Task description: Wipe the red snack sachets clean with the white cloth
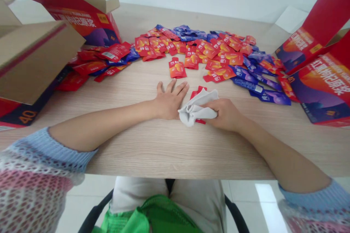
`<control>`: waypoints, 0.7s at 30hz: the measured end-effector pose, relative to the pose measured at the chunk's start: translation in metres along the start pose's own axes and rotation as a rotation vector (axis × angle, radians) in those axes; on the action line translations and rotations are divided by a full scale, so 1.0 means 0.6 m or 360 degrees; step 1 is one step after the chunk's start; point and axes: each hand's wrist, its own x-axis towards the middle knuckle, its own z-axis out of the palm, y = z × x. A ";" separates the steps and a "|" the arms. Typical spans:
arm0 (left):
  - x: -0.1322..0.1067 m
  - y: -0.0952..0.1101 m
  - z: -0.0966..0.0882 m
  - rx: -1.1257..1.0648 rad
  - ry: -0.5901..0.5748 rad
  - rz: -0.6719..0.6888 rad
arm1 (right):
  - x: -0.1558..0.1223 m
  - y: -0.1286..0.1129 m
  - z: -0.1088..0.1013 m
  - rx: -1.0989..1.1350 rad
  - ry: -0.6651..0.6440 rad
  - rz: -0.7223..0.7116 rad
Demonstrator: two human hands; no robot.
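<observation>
The right hand [222, 114] is closed around a crumpled white cloth [195, 111]. This cloth lies over a red sachet [197, 92] near the middle of the frame, on the wood-look table [175, 152]. The left hand [169, 100] is flat and open, with the fingers spread wide, just beside the cloth. Many glossy red and blue sachets [191, 45] lie spread across the upper middle. Red cardboard boxes [325, 87] stand at both sides with large Chinese writing, and the box at lower left [24, 116] shows the number 40.
</observation>
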 end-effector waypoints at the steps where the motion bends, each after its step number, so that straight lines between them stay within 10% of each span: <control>1: 0.000 0.002 -0.002 -0.0018 -0.0016 0.0001 | 0.005 0.003 -0.002 -0.0009 0.0036 0.0106; 9: 0.004 0.009 -0.010 -0.0093 -0.0093 -0.0053 | 0.025 0.063 -0.017 -0.0009 0.0302 0.0497; 16: 0.000 0.007 -0.007 -0.0070 -0.0011 -0.0057 | 0.017 0.062 -0.019 -0.0309 0.0984 0.0720; 21: 0.000 0.006 -0.004 -0.0074 0.0013 -0.0040 | -0.004 0.014 -0.011 -0.0016 0.0733 0.0383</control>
